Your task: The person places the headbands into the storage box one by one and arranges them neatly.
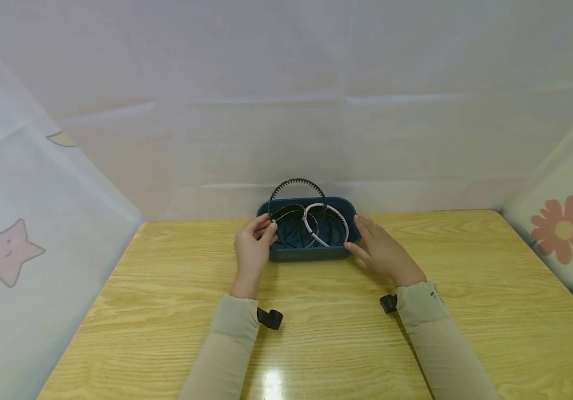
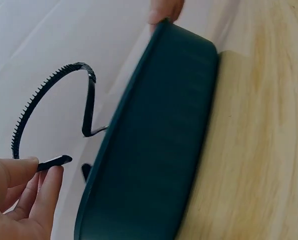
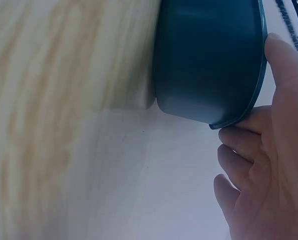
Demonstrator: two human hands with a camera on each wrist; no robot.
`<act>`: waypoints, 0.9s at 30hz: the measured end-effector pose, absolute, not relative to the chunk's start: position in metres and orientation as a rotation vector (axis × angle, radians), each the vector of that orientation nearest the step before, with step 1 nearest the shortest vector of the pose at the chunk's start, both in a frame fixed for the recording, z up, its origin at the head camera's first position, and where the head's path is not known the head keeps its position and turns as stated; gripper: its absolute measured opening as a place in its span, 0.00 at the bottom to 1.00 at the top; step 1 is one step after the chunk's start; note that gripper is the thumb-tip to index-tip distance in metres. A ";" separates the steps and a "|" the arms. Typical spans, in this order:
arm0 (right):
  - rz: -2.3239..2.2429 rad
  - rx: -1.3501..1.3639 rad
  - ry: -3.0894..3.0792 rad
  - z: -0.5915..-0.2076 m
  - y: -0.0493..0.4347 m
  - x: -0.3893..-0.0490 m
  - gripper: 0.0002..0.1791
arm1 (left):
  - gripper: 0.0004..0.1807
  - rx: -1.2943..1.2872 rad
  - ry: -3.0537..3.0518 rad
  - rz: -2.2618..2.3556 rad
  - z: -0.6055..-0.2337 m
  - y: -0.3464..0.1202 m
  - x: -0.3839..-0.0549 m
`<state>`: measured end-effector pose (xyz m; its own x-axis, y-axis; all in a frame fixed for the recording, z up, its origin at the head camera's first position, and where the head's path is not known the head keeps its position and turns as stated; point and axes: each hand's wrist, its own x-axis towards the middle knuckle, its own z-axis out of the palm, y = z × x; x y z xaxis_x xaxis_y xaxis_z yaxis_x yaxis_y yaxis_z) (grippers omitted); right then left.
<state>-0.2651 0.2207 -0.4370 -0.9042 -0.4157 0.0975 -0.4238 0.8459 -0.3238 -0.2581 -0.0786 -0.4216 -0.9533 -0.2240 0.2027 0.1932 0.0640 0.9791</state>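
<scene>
My left hand pinches one end of a black toothed headband between thumb and fingers. Its arch stands up above the dark blue-green basket, and its far end reaches down behind the basket's rim in the left wrist view. Inside the basket lie a white headband with dark marks and a dark headband, their loops overlapping. My right hand rests against the basket's right end, the thumb touching the front corner of the rim and the fingers along the side.
The basket stands at the back of a wood-grain table, close to a pale cloth backdrop. Cloth side panels carry a pink star at left and a red flower at right. Black straps circle both wrists.
</scene>
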 end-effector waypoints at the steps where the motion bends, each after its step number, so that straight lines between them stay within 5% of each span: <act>1: 0.536 0.681 -2.998 -0.437 0.221 -0.265 0.46 | 0.19 0.016 -2.072 -1.916 -0.422 -0.076 -0.258; 27: 0.550 0.666 -3.003 -0.438 0.221 -0.266 0.46 | 0.22 -0.133 -2.510 -1.442 -0.425 -0.053 -0.272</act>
